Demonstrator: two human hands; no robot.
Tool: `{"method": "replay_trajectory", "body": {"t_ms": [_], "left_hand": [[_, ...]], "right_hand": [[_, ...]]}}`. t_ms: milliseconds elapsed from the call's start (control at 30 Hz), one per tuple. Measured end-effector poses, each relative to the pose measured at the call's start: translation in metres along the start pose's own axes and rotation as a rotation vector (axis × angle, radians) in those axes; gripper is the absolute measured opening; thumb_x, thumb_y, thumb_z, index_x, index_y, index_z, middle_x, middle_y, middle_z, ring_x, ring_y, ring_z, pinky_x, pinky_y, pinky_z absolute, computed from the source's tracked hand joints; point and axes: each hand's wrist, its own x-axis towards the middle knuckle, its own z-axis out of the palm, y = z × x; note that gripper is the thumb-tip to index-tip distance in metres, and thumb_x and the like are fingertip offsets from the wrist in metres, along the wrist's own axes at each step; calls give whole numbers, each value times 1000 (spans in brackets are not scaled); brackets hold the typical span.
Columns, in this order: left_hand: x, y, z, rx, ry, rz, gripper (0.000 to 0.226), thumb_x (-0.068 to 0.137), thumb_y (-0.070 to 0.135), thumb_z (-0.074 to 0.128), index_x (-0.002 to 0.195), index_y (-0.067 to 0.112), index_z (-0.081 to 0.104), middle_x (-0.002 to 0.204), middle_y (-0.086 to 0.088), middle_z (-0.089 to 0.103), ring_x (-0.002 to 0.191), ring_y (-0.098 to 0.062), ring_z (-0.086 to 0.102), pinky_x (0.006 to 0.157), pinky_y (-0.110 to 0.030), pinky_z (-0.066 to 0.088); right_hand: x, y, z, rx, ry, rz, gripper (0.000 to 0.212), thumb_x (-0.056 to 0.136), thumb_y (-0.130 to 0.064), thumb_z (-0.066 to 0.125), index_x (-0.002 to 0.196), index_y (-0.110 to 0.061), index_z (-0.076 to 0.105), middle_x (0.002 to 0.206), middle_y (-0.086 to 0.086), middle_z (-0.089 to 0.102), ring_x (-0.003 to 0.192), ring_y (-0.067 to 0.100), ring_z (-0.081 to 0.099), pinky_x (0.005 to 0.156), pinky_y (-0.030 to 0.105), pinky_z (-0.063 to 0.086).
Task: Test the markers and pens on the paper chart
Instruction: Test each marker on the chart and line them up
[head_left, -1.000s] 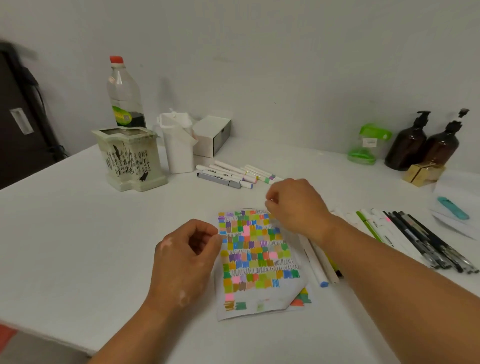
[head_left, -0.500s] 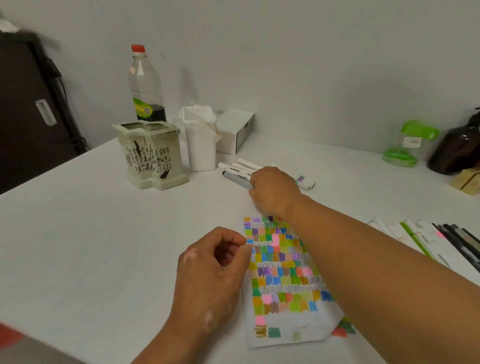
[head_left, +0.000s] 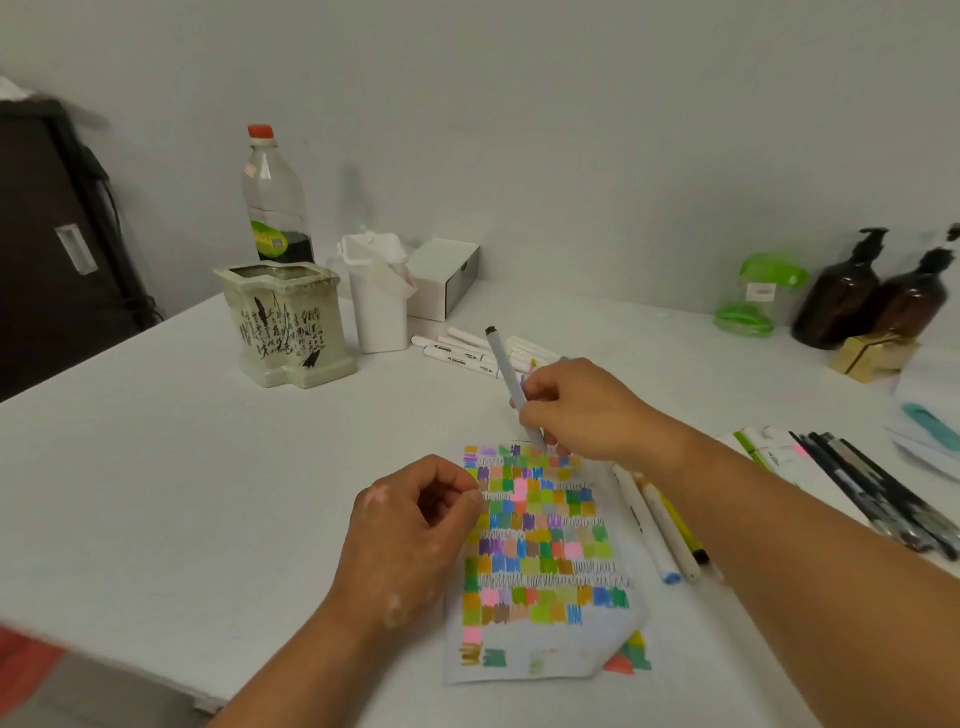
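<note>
paper chart (head_left: 540, 551) – matt | table (head_left: 156, 467) – smooth matt | bottles (head_left: 836, 301) – glossy

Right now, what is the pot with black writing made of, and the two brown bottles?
The pot looks like glazed ceramic: thick walls, shiny cream surface. The brown bottles are glossy and see-through, either glass or plastic; I cannot tell which.

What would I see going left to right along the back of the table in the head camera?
Patterned ceramic pot → white plastic container → white box → green-lidded jar → brown pump bottle → second brown pump bottle. The clear bottle behind the pot overlaps it, so it is left out.
</note>
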Motion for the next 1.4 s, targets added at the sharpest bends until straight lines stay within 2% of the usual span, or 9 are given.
{"method": "replay_trajectory", "body": {"t_ms": [100,233,433,567,967,1033,1133,1233,1400], "left_hand": [[-3,2,0,-13,-65,43,6,85,33,73,86,29,69,86,16,72,85,-6,71,63,-18,58],[-9,7,0,67,-176,221,21,85,52,68,100,38,68,92,14,69,86,-13,63,71,-23,55],[-12,10,1,163,-263,398,13,93,39,64,105,37,70,94,17,70,87,-11,67,70,-13,50],[-13,9,6,278,-286,489,21,98,29,57,116,35,64,97,18,67,87,-9,64,71,-16,49],[-14,11,11,319,-314,567,33,101,54,41,104,31,63,75,18,57,64,-2,53,59,-9,37],[-15,10,9,351,-346,542,35,96,60,47,119,38,59,82,26,56,71,6,55,63,-3,36],[-14,4,7,525,-392,476,66,74,84,53,132,53,44,105,40,49,100,17,47,83,-5,34],[-11,3,9,677,-454,531,73,68,91,52,126,47,56,95,39,40,93,16,41,85,-7,27],[-9,2,11,713,-448,539,78,65,95,48,126,48,58,91,36,37,90,15,39,83,-6,25]], "right_hand": [[-51,3,-4,451,1,49,9,87,-9,70,95,-12,68,82,10,73,65,20,73,57,26,58],[-103,6,6,667,-46,8,12,84,-7,76,82,-18,72,77,11,75,69,25,74,57,26,56],[-126,14,22,593,58,-93,5,82,-30,80,88,-30,79,73,3,72,62,16,66,56,27,55],[-131,16,27,590,123,-150,13,85,-19,80,85,-32,78,74,-6,72,64,6,65,58,19,51],[-134,16,38,683,89,-196,14,76,-25,86,78,-25,72,66,-10,66,58,3,57,55,16,45],[-134,17,34,668,169,-168,16,71,-30,83,73,-22,69,62,-8,62,56,6,54,53,20,44],[-137,24,23,804,279,-61,10,68,-25,69,69,-17,63,55,-1,55,51,14,50,46,26,42],[-151,31,17,887,171,13,15,72,-19,60,75,-15,74,60,10,64,54,20,59,46,28,48],[-171,44,21,560,86,66,12,85,-15,72,76,-23,75,60,10,69,50,19,62,49,26,49]]}}
